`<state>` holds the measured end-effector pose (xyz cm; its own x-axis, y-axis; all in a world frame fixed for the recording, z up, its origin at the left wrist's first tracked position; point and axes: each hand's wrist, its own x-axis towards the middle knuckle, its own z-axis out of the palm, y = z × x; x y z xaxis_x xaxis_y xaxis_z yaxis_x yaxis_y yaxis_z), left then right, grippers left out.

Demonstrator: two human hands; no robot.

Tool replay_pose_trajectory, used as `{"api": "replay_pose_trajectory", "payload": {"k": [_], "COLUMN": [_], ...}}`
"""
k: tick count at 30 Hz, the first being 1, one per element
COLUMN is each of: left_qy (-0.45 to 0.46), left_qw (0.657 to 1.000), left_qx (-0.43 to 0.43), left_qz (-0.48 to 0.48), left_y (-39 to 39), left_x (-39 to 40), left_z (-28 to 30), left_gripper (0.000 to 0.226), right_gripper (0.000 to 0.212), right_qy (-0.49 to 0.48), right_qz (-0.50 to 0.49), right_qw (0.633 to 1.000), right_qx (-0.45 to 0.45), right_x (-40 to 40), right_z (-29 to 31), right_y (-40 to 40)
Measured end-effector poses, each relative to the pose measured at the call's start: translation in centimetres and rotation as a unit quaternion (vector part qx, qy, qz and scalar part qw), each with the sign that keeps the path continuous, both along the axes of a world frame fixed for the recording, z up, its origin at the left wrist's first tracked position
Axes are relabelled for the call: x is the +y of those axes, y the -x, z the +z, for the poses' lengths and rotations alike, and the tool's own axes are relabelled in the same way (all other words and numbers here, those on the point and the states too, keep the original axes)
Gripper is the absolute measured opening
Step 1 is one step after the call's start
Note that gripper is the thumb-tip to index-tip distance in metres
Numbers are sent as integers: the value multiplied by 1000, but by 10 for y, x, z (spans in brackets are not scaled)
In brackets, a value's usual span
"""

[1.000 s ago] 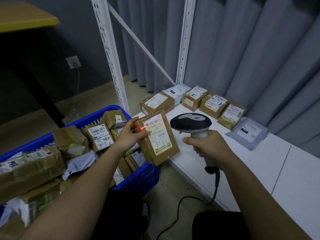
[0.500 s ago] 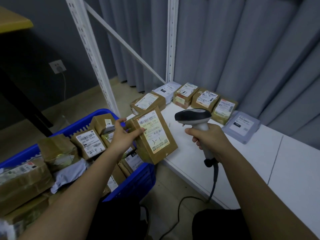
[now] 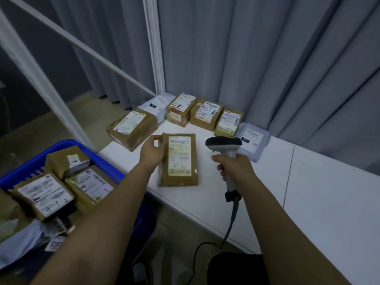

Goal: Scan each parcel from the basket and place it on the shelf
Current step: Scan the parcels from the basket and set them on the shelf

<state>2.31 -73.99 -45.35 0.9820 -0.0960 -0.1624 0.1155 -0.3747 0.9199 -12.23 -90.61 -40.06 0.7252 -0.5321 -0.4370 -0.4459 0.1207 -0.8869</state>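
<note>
A brown parcel (image 3: 178,160) with a white label lies flat near the front of the white shelf (image 3: 320,194). My left hand (image 3: 153,153) grips its upper left edge, thumb and fingers pinching the corner. Held upright over the shelf to the right of the parcel is a black and white barcode scanner (image 3: 225,149), with my right hand (image 3: 234,168) closed around its handle. Its cable hangs down toward the floor. The blue basket (image 3: 96,157) at the left holds several more labelled brown parcels (image 3: 46,195).
Along the back of the shelf lies a row of parcels (image 3: 206,114), with a grey bag (image 3: 254,138) at its right end and a larger brown parcel (image 3: 131,125) at the left. White shelf uprights (image 3: 155,58) and grey curtains stand behind.
My left hand has carried the brown parcel from above the basket rightward and laid it flat on the shelf. The scanner's red light no longer shows on the label. The view has shifted right.
</note>
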Motion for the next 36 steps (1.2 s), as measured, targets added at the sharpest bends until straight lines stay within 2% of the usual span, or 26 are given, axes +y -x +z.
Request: {"api": "replay_pose_trajectory", "payload": {"k": [1, 3, 7, 9, 11, 14, 19, 23, 26, 32, 36], "left_qy": [-44, -125, -293, -382, -446, -486, -491, -479, -463, -456, -408], "left_qw": [999, 987, 907, 860, 831, 800, 806, 828, 833, 828, 846], "left_qx": [-27, -70, -199, -224, -217, -242, -194, -118, -94, -86, -111], "left_qz": [-1, -69, -229, -252, -253, -257, -267, -267, -286, -313, -325], "left_y": [-2, 1, 36, 56, 65, 56, 15, -26, -51, -77, -76], "left_x": [-3, -9, -16, -17, -15, -10, -10, -14, -17, -18, -5], "left_z": [-7, -17, -45, -60, -72, -81, -80, -75, -77, -76, -75], "left_gripper": [41, 45, 48, 61, 70, 62, 59, 62, 64, 63, 63], "right_gripper": [13, 12, 11, 12, 13, 13, 12, 11, 11, 11, 12], "right_qy": [-1, 2, 5, 2, 1, -9, -19, -25, -32, -41, -30], "right_qz": [5, 12, 18, 20, 27, 27, 31, 36, 29, 23, 42], "right_qw": [1000, 1000, 1000, 1000, 1000, 1000, 999, 999, 999, 999, 999], "right_qx": [-1, -8, -9, -3, 3, 7, 12, 9, 3, -7, -9], "right_x": [-2, -5, -8, -7, -5, -4, -1, 3, 2, 7, 16], "right_z": [-1, -2, -6, -9, -12, -17, -22, -26, -26, -23, -20], "right_y": [-2, -5, -11, -12, -13, -13, -22, -33, -39, -45, -47]}}
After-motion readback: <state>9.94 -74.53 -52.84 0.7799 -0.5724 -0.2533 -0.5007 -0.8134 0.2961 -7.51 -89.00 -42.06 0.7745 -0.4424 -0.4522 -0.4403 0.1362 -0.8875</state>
